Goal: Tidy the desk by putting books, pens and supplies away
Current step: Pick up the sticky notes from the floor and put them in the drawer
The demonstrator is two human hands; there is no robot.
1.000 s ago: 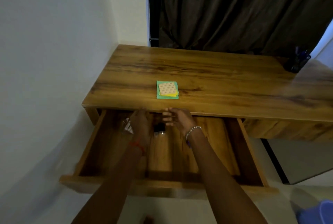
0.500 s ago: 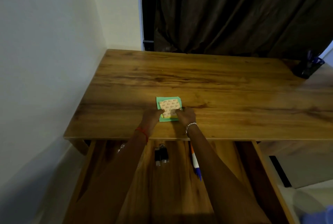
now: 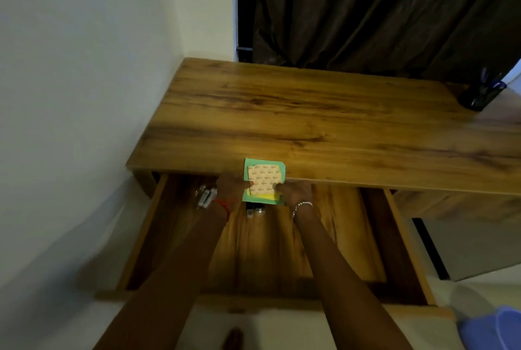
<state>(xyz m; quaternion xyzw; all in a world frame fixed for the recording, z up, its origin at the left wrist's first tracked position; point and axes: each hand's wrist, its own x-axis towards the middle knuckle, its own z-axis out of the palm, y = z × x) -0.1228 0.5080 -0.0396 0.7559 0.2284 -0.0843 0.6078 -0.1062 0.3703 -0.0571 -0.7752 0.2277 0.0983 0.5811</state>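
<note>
A: Where's the pad [image 3: 264, 180]?

B: At the front edge of the desk [image 3: 310, 124], towards its left end. Half of it is over the wood and half is out over the open drawer [image 3: 142, 237]. It's a small stack, with a green sheet below, yellow between and a patterned sheet on top.

A: Who has it?

B: Both hands. The left hand [image 3: 231, 184] pinches the left side and the right hand [image 3: 296, 191] the right side, each with a thumb on top. I can't tell whether the far half rests on the desk or is lifted clear.

A: So which step is this?

B: I'd say it's carrying the pad from desk to drawer, about midway. Besides the pad I see only a pen cup [image 3: 479, 96] at the desk's far right corner, so the tidying looks far along.

A: What's in the drawer?

B: A pale metal thing [image 3: 205, 197] lies near the back left corner, just beside the left wrist. A dark thing [image 3: 255, 210] sits right under the pad's near edge. Both are too blurred to name.

A: And next?

B: Bring the pad down and towards the drawer's front, onto bare wood and clear of that dark thing. Keep it level so the sheets don't slide apart, then let go with both hands.
</note>
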